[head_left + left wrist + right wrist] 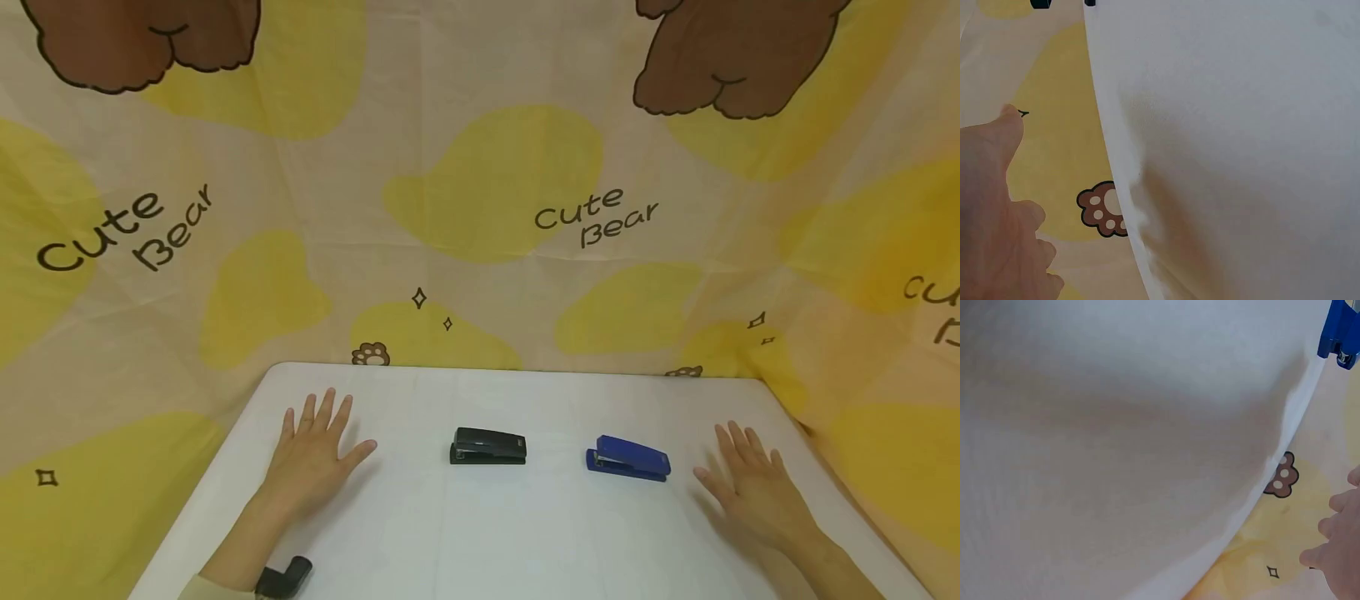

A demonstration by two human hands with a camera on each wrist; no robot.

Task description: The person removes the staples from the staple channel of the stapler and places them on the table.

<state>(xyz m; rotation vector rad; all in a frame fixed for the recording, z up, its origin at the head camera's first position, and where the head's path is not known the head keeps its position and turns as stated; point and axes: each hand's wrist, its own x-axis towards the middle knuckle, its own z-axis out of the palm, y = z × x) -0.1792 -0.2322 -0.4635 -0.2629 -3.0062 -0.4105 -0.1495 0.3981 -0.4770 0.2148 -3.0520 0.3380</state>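
Two staplers lie on the white table. The black stapler (489, 447) is near the middle, and the blue stapler (628, 458) is to its right, slightly angled. My left hand (311, 458) is over the table's left side with fingers spread, holding nothing, apart from the black stapler. My right hand (757, 487), likewise spread and holding nothing, is to the right of the blue stapler. In the left wrist view the left hand (991, 206) shows at the left edge. In the right wrist view part of the blue stapler (1340, 334) shows at the top right corner.
The white table (480, 533) has a rounded back edge against a hanging cloth (480, 192) printed with yellow patches, bears and lettering. A black camera mount (285, 577) sits at the left wrist. More cloth hangs at both sides of the table.
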